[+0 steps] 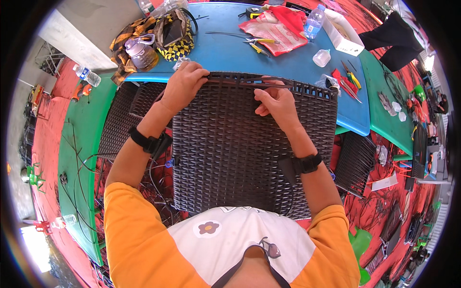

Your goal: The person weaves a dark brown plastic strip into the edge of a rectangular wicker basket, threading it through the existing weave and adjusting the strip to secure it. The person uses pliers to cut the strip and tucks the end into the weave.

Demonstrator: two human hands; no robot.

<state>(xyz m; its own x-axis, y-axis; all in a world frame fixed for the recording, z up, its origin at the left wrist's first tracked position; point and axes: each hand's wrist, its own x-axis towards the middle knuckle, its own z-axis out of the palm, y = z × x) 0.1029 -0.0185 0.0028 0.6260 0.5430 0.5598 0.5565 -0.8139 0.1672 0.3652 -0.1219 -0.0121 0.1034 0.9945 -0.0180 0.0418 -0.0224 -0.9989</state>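
Note:
A dark brown woven plastic-rattan panel [234, 144] leans from my lap against the edge of the blue table [216, 54]. Along its top edge lie dark flat weaving strands [248, 83]. My left hand [185, 84] is at the panel's top left corner, its thumb and fingertips pinched on the strands. At the upper right of the panel, my right hand [277, 102] has its fingers curled around the edge and partly behind the strands; whether it grips them cannot be told. Both wrists wear black straps.
Yellow-handled pliers [260, 49], a red cloth [277, 30], a water bottle [314, 22] and a small white bottle [321, 58] lie on the blue table. A patterned bag [176, 39] and a tea bottle [141, 54] stand at left. Green tables [81, 144] flank both sides. A person's dark-trousered legs show upper right.

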